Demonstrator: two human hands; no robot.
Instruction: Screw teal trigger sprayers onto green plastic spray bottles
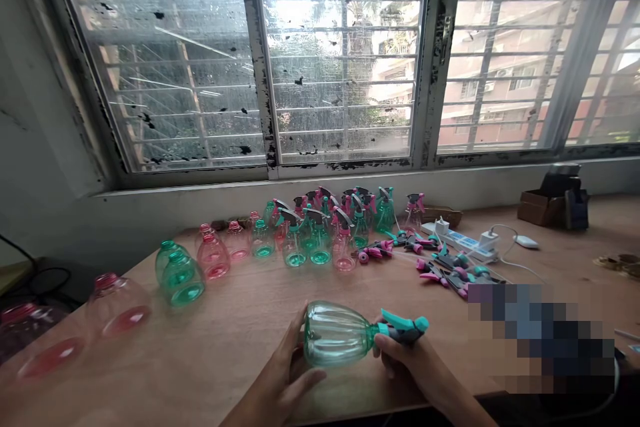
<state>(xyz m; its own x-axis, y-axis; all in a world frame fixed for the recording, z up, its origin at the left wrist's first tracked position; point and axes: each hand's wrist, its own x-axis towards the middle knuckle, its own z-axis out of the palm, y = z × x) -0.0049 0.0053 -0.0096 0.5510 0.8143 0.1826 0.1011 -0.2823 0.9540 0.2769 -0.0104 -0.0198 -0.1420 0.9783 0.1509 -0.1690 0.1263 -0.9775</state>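
Observation:
A clear green spray bottle (337,335) lies sideways in the air above the table's front part, its neck toward the right. My left hand (286,373) wraps around its base end, with the thumb below. At the neck, my right hand (415,363) grips the collar of the grey and teal spray head (406,327), which sits on the bottle's mouth. Whether the collar is fully tightened I cannot tell. The right hand's fingers are partly hidden behind the neck.
Open pink bottles (214,257) and green bottles (183,279) stand at the left. Several bottles with spray heads (319,237) cluster by the window. Loose spray heads (450,273) lie to the right, near a white power strip (463,240). A blurred-out patch (543,337) covers the front right.

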